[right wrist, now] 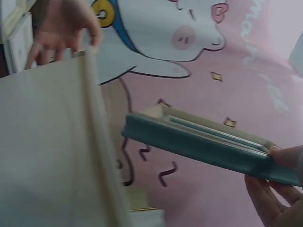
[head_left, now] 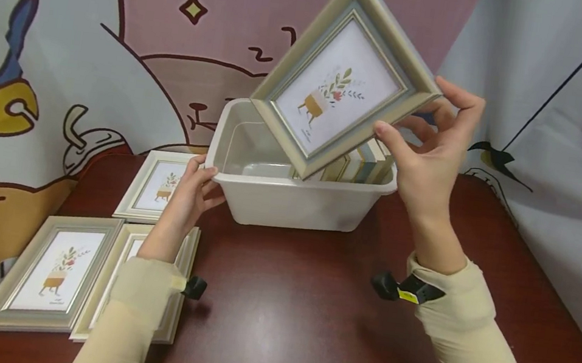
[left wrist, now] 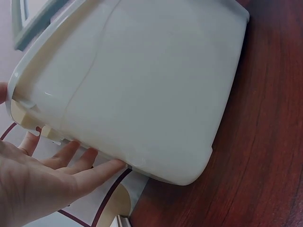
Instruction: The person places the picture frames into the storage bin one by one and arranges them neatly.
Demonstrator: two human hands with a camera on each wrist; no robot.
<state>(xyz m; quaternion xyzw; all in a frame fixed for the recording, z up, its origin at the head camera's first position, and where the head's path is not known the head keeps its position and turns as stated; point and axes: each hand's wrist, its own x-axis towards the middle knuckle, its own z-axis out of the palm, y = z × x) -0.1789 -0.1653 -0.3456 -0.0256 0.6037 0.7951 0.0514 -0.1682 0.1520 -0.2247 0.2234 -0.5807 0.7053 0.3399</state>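
A picture frame (head_left: pixel 392 38) with a silvery-gold border and a plant print is tilted on one corner above a white plastic bin (head_left: pixel 298 207). My right hand (head_left: pixel 434 157) pinches its right corner, thumb on the front and fingers behind. In the right wrist view the same picture frame (right wrist: pixel 199 146) appears edge-on. My left hand (head_left: pixel 186 201) holds the bin's left end, with the thumb at the rim; the left wrist view shows the fingers (left wrist: pixel 90 175) against the bin's outer wall (left wrist: pixel 151 94). Inside the bin, several more frames (head_left: pixel 368 161) stand upright at the right side, partly hidden by the raised one.
On the left of the dark red wooden table (head_left: pixel 272 326) lie a white frame (head_left: pixel 125 199), a silver frame (head_left: pixel 58 273) and a cream frame (head_left: pixel 177 307), the last partly under my left forearm. A cartoon-printed cloth (head_left: pixel 170 92) hangs behind the table.
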